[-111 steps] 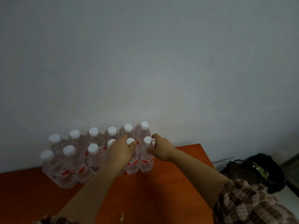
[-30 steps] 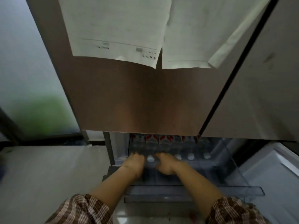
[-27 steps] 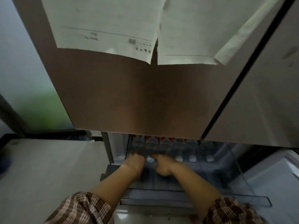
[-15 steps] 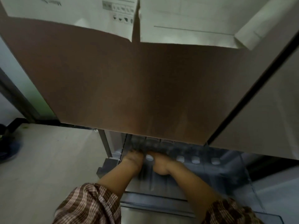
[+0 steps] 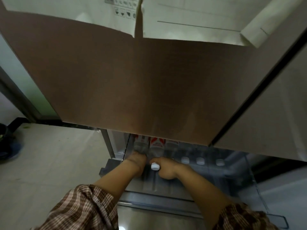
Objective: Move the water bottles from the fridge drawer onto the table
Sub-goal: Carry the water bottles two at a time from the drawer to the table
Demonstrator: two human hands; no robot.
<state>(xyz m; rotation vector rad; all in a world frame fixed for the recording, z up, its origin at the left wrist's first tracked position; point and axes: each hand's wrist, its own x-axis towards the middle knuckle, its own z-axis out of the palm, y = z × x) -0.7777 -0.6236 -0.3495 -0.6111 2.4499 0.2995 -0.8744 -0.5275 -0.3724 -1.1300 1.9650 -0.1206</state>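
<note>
The room is dim. Soft light falls on the papers (image 5: 191, 19) up top, while the brown fridge door (image 5: 141, 83) darkens toward its lower edge. The drawer (image 5: 232, 183) sits in shadow, its bottles murky. Straight edges bow outward.

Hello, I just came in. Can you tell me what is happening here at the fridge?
A person is bent over the open fridge drawer with both hands inside it. The left hand closes on one water bottle, and the right hand grips the neck of the next bottle, just under its white cap. Three more white caps show further right. No bottle has left the drawer at this moment.
</note>
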